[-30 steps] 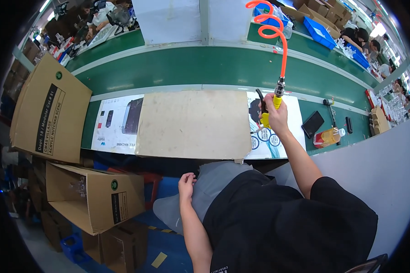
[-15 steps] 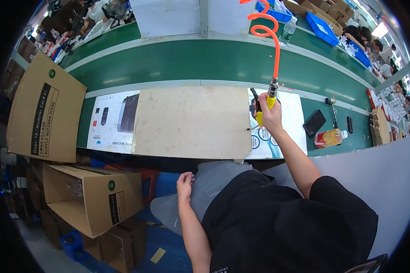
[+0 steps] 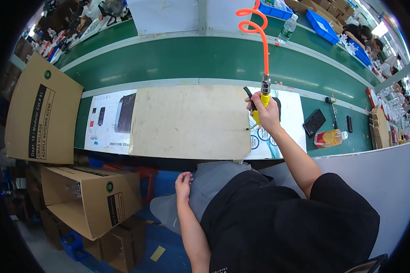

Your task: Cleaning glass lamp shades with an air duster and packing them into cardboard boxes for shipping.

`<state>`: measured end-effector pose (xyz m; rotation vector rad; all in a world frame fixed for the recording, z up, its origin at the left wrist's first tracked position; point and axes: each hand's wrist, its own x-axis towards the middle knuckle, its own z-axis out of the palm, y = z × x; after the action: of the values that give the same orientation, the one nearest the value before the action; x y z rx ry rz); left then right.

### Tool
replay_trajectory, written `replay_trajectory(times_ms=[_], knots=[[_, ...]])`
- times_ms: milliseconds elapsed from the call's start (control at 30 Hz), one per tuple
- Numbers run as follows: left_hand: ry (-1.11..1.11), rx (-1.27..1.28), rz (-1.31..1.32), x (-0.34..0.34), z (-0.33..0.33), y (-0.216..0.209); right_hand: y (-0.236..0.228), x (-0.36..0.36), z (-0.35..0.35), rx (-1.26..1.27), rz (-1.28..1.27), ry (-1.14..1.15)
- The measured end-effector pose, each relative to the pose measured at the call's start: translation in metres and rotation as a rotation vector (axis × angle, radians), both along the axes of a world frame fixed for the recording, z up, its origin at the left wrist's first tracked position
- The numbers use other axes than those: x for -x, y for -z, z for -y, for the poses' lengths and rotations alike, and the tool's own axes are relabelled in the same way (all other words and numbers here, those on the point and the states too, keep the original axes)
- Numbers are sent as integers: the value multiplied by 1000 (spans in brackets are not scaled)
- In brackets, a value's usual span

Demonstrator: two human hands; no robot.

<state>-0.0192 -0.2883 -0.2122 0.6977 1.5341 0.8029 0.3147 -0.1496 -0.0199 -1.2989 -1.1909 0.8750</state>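
Observation:
My right hand [image 3: 267, 112] is wrapped round a yellow and black air blow gun [image 3: 265, 100] over the right part of the bench. A metal coupling [image 3: 265, 84] joins the gun to an orange coiled air hose [image 3: 265, 50], which rises toward the top. The thin nozzle points left, by the right edge of a plain cardboard sheet [image 3: 191, 120]. My left hand [image 3: 184, 183] rests low beside my grey-clad thigh, its fingers loosely bent and slightly apart, with nothing seen in it.
Printed white cardboard [image 3: 107, 136] lies left of the sheet. On the right are a black phone [image 3: 314, 123], a bottle of amber liquid [image 3: 330, 138] and a hammer-like tool [image 3: 333, 111]. Large cartons [image 3: 45, 109] stand left; one open carton [image 3: 114, 200] lies below. A clear bottle [image 3: 287, 29] stands farther back.
The air blow gun and hose have shifted slightly left with my right hand. My left hand stays by my thigh; the whole view has drifted a little.

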Motion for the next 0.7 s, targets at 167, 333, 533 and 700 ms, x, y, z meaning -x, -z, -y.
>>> replay_trajectory(times_ms=[167,333,533,700], knots=[[4,25,-14,0,1,2,1,1,2,-4,-12,-36],[6,7,-22,1,1,3,4,-3,6,6,-4,-56],[2,-4,-10,1,2,3,4,0,9,-22,13,-58],[-4,-15,-9,0,1,2,5,-4,10,0,0,-54]])
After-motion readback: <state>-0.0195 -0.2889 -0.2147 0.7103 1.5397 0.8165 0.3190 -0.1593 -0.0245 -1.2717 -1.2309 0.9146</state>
